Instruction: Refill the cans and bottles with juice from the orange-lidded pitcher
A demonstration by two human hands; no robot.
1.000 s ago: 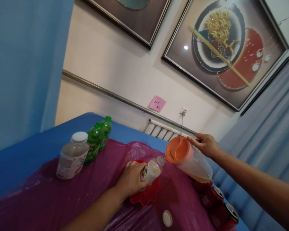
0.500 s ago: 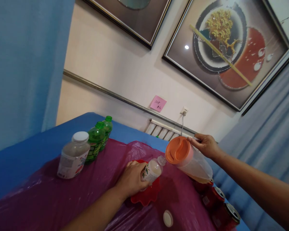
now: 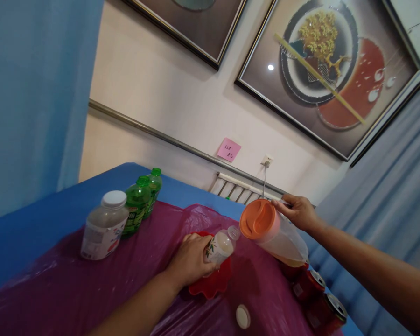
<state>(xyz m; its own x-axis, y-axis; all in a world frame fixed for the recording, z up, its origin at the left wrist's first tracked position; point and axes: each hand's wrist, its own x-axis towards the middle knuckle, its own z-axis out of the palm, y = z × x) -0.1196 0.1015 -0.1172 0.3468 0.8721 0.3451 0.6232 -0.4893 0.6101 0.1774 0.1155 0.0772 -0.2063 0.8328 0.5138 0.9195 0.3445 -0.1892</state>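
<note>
My left hand is wrapped round a small clear bottle with a leaf-patterned label and pale contents. The uncapped bottle leans to the right above a red scalloped bowl. My right hand grips the handle of a translucent pitcher with an orange lid. The pitcher is tipped left, its lid close to the bottle's mouth, and some yellowish liquid shows low in its body. I cannot make out any stream between them. A white cap lies on the purple plastic sheet.
On the left stand a white-capped jar and two green bottles. Several red cans line the right edge beneath the pitcher. A blue-covered table meets the wall, with a rail and a socket behind.
The view has shifted very slightly. Both hands keep their holds, and the bottle and pitcher stay almost as they were.
</note>
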